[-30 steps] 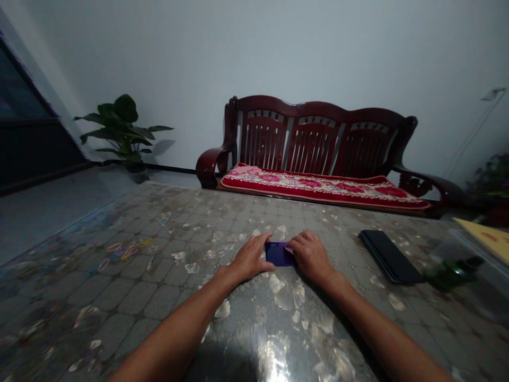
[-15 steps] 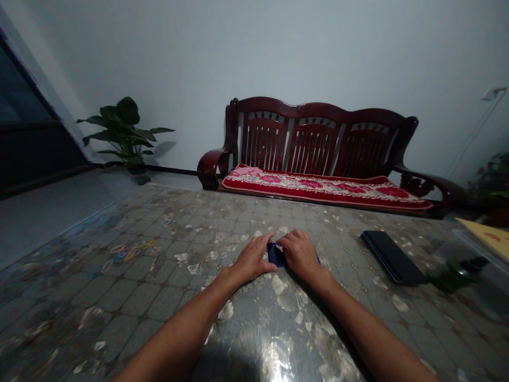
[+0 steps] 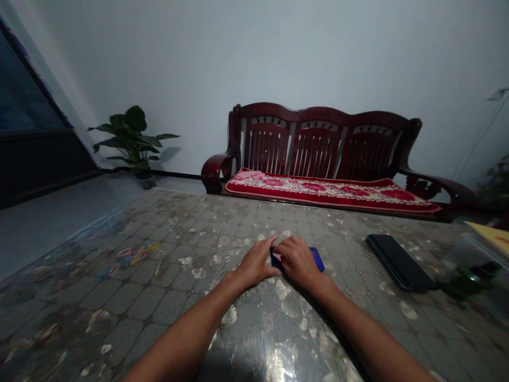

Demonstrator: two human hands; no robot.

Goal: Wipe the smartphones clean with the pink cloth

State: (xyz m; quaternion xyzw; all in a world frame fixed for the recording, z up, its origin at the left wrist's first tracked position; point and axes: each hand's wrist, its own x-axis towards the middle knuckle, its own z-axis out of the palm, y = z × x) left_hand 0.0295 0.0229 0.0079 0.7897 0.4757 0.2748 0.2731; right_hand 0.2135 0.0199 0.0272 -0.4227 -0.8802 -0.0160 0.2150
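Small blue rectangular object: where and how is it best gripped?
Probably by the long edges at its exposed right end, from the right: the blue rectangular object lies flat, the right hand over its middle, the left hand bracketing its left end.

Your desk [image 3: 139,297] has a gray cover with squares and shells on it, and it shines close to you. A flat blue thing [image 3: 317,260] lies partly under your right hand [image 3: 296,258]. Little colored bands [image 3: 137,257] lie on your left. On your right are a flat black thing [image 3: 397,261], a green bottle [image 3: 461,285] and a clear box [image 3: 469,246].
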